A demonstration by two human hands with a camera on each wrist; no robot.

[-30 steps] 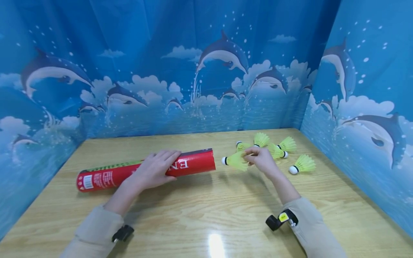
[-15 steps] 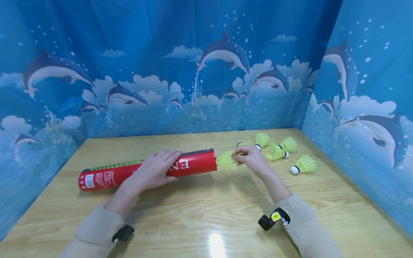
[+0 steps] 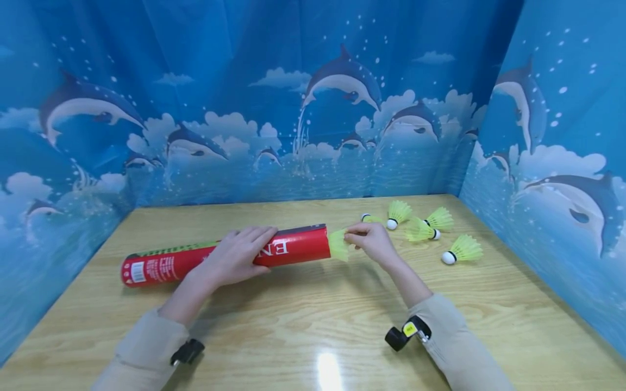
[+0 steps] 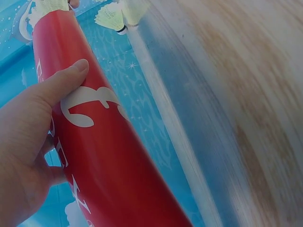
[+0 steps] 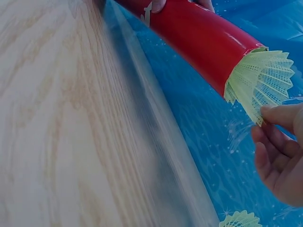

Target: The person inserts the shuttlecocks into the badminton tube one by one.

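Observation:
A red shuttlecock tube [image 3: 303, 246] slants across the table, its right end raised a little. My left hand [image 3: 239, 258] grips it around the middle, thumb on the near side, as the left wrist view also shows. From the tube's right mouth sticks the skirt of a yellow-green shuttlecock [image 3: 338, 245]; its cork is hidden inside. Thumb and fingertips of my right hand [image 3: 374, 243] pinch the rim of that skirt. In the right wrist view the shuttlecock [image 5: 265, 78] fans out of the mouth, held at its lower edge by the right hand [image 5: 284, 146].
Several loose shuttlecocks lie at the back right of the wooden table [image 3: 293, 326], among them one [image 3: 399, 210] at the back and one [image 3: 465, 248] farthest right. A blue dolphin-print curtain [image 3: 235, 108] stands behind the table and along its right side.
My right hand has moved left with the shuttlecock, which has gone cork first into the tube's mouth until only part of the skirt shows. The left hand keeps its grip on the tube.

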